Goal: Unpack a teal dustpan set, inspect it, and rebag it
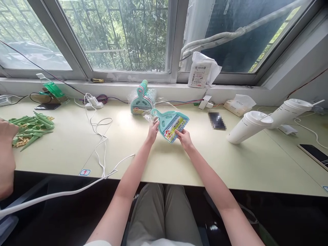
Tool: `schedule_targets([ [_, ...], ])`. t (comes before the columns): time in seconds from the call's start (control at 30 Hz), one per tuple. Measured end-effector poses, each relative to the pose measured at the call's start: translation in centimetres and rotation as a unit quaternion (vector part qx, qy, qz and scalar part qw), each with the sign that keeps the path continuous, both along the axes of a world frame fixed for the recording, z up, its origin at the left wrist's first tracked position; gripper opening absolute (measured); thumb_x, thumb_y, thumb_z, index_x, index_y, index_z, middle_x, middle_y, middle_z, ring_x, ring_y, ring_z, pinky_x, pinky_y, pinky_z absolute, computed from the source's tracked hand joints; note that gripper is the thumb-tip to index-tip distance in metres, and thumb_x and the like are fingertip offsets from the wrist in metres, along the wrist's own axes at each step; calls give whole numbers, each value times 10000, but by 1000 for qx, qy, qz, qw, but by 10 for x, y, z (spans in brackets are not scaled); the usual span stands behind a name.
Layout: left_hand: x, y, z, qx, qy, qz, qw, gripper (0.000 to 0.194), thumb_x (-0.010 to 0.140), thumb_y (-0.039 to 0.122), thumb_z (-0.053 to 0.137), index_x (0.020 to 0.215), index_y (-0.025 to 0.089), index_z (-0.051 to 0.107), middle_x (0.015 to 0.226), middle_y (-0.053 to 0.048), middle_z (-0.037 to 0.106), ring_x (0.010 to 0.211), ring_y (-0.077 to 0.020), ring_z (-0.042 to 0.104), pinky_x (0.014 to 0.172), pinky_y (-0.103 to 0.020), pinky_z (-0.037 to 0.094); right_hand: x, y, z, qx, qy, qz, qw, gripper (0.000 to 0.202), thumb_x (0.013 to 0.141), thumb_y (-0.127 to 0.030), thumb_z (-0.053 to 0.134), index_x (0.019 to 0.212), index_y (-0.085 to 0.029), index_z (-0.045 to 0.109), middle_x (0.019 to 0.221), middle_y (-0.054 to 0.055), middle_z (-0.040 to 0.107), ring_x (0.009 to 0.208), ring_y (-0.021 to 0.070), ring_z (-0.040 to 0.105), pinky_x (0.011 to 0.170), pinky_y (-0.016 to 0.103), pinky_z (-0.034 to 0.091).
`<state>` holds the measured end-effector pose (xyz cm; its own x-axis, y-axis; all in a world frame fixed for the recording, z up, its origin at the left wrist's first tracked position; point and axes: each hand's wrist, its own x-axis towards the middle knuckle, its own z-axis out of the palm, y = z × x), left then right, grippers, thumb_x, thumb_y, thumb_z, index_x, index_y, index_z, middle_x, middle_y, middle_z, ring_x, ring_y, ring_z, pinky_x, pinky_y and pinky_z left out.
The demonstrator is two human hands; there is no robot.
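Observation:
A teal dustpan-and-brush set [167, 120] with a yellow and blue label is held above the table, tilted, between my two hands. The fingers of my left hand [153, 131] are closed around its left edge, near the handle and some clear plastic wrap. My right hand [184, 138] pinches the lower right part at the label, thumb on top. Just behind stands a row of similar sets [140, 99] in clear plastic, their handles pointing up.
Green plant pieces [36, 128] lie at the left beside another person's arm [6, 157]. White cables [98, 136] cross the left side. White cups [249, 126], a blurred dark item [216, 121], tissues [239, 105] and a phone [314, 154] are right.

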<state>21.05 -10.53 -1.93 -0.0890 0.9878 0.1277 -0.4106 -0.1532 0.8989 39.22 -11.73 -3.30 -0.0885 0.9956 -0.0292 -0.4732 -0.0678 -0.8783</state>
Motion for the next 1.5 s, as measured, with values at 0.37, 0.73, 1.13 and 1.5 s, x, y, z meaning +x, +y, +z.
schedule_targets([
  [0.37,32,-19,1,-5,-69,-152,986,487,788,387,683,1216,195,555,1239,-94,619,1209,-273,534,1079,-469,356,-7,-4,4,18,11,-86,996,372,621,-321,805,913,-171,629,1009,67,702,961,209,662,869,375,563],
  [0.73,50,-28,-8,-43,1,-248,968,520,808,392,663,1285,237,527,1396,-87,501,1287,-273,462,1083,-463,353,1,1,2,11,32,-144,989,383,622,-309,788,936,-177,615,1034,63,691,975,201,657,876,356,557],
  [1.13,56,-29,-19,-55,112,-274,954,638,780,464,666,1351,279,449,1439,-103,441,1276,-308,462,1037,-505,387,4,4,4,12,33,-168,985,398,615,-356,783,927,-189,600,996,64,707,930,210,675,805,342,579],
  [1.5,34,-22,-6,-11,68,-134,989,651,765,422,679,1332,260,403,1314,-81,550,1196,-275,526,979,-460,441,-9,-2,2,8,35,-114,993,389,596,-299,795,916,-172,615,1005,54,692,927,185,660,824,308,564],
])
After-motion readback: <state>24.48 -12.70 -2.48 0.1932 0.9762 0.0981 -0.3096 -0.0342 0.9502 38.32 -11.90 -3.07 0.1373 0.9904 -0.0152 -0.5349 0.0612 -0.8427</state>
